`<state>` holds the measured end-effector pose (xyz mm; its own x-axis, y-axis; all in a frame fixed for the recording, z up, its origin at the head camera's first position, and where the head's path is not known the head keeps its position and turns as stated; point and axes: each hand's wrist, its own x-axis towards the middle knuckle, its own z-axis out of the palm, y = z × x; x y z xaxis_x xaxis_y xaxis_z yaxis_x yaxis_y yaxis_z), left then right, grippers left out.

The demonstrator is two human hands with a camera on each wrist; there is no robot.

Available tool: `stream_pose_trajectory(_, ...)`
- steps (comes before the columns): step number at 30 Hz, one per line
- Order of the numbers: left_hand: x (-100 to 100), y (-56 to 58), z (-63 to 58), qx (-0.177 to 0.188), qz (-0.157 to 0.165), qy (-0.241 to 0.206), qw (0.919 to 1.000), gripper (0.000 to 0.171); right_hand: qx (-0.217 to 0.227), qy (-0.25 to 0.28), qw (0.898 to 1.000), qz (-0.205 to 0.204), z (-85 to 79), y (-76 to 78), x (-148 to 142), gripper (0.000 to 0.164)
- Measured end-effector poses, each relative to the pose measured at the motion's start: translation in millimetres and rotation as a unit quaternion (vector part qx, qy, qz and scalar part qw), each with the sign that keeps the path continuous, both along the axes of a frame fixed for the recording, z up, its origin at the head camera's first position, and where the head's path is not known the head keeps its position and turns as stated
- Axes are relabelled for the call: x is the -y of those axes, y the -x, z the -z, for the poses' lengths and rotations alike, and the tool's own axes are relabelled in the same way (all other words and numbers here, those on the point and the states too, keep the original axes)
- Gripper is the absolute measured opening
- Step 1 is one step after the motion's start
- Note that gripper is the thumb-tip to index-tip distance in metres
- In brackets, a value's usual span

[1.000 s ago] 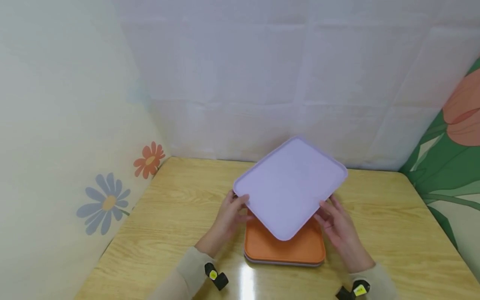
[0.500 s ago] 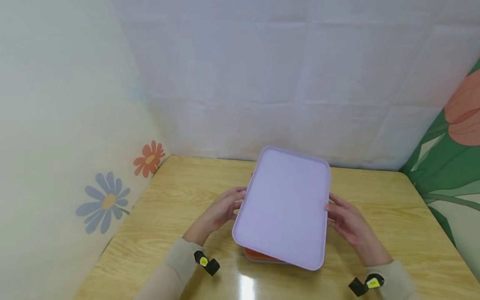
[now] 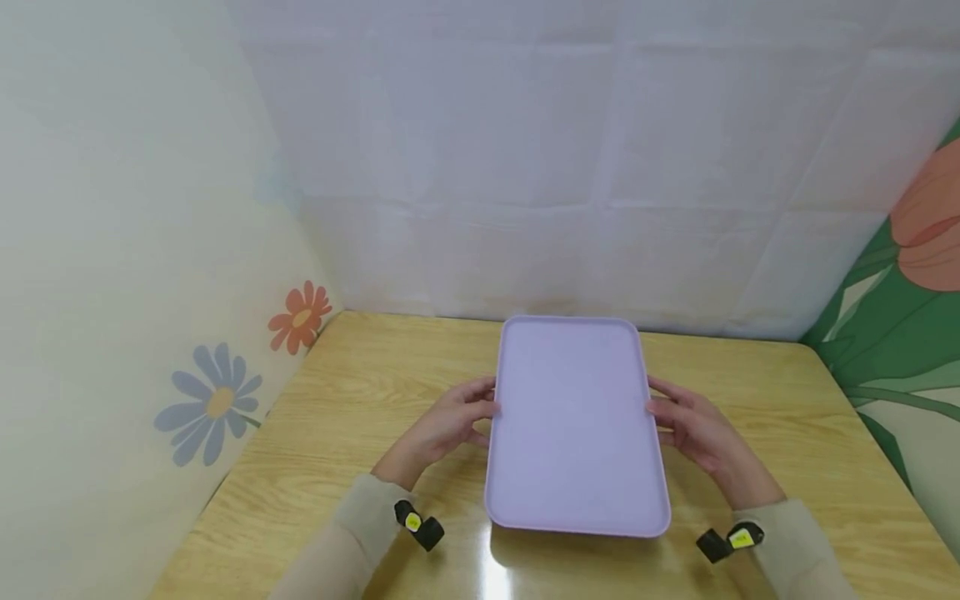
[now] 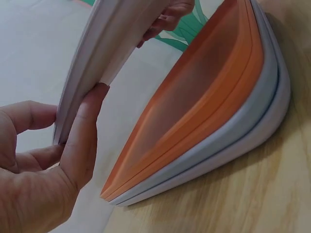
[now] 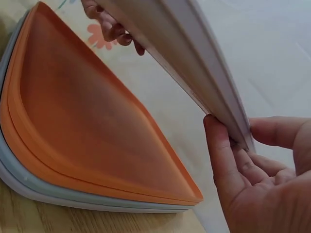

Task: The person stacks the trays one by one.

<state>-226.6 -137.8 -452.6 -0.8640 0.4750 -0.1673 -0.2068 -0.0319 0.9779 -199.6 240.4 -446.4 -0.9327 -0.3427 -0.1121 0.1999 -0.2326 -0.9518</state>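
A lilac rectangular tray (image 3: 577,425) is held level between both hands, its short side toward me. My left hand (image 3: 450,421) pinches its left long edge, thumb on the rim and fingers beneath. On the opposite long edge my right hand (image 3: 697,429) pinches it the same way. Both wrist views show the tray raised above a stack, with a gap between. On top of that stack lies an orange tray (image 5: 92,111), over a grey-blue tray (image 4: 243,114) and a pale one (image 4: 262,141) at the bottom. From the head view the lilac tray hides the stack.
The stack stands on a wood-grain table (image 3: 360,375). Behind the table hangs a white cloth (image 3: 465,167). A pale wall with painted flowers (image 3: 217,404) is at the left, and a panel with a large tulip (image 3: 930,242) at the right.
Both hands have turned the lilac tray from a diagonal slant to straight and lowered it over the stack. The orange tray, earlier partly visible in the head view, is now covered.
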Motion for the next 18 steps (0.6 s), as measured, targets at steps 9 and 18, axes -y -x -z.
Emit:
stream_pose_trajectory(9,-4.0,5.3,-0.3,0.009,-0.02,0.023,0.9995,0.066,0.019,-0.061,0.998,0.011,-0.4,5.1,-1.6,0.069)
stream_pose_trajectory(18,-7.1,11.5,-0.4,0.023,-0.031,0.032,0.9988,0.066,0.028,-0.102,0.994,0.023,0.3,11.6,-2.4,0.069)
